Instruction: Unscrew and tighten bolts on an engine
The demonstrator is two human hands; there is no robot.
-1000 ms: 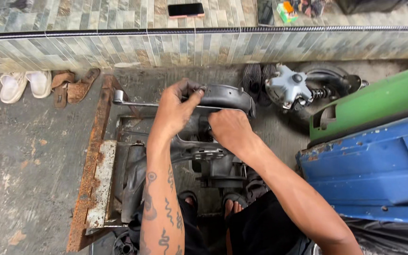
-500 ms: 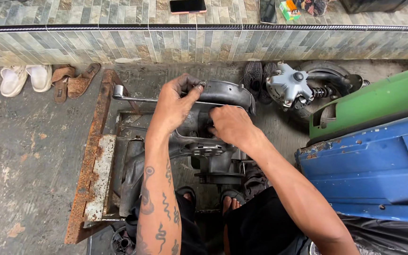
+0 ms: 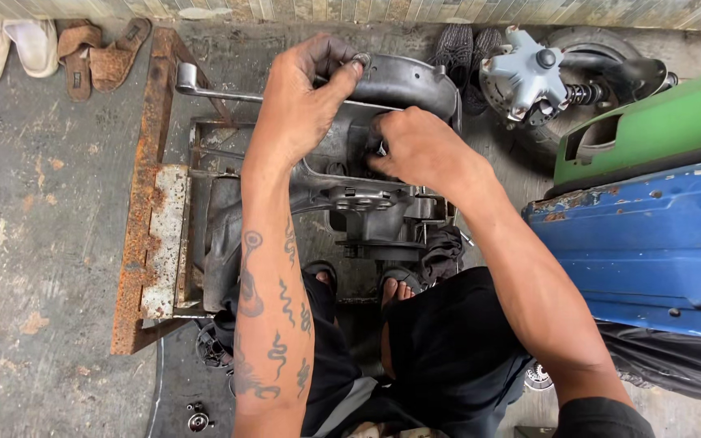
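On the concrete floor (image 3: 34,243), near the tiled wall at the top edge, one grey metal engine casing (image 3: 367,195) sits on one rusty steel frame (image 3: 144,235). One curved grey cover (image 3: 403,81) rides on the far end of the casing, and one crank lever (image 3: 204,88) sticks out from it toward the left.

Two hands work on it. The left hand (image 3: 302,89) is closed over the top of the curved cover, thumb and fingers pinching its rim close to a small metal ring. The right hand (image 3: 419,146) is curled shut just below that cover, its fingertips pressed into a recess of the casing; whether it pinches some small part there I cannot tell, since the fingers hide it. The two hands are near each other but apart.

Two bare feet show at the near side of the casing, toes just beside its lower edge.

Toward the top left corner of the floor lie two white shoes (image 3: 6,45) and two brown sandals (image 3: 99,53), side by side. To the right stand one wheel hub with a spring (image 3: 533,73), one green body panel (image 3: 651,122) and, below it, one blue body panel (image 3: 642,243). One small socket (image 3: 198,420) lies near the bottom edge.
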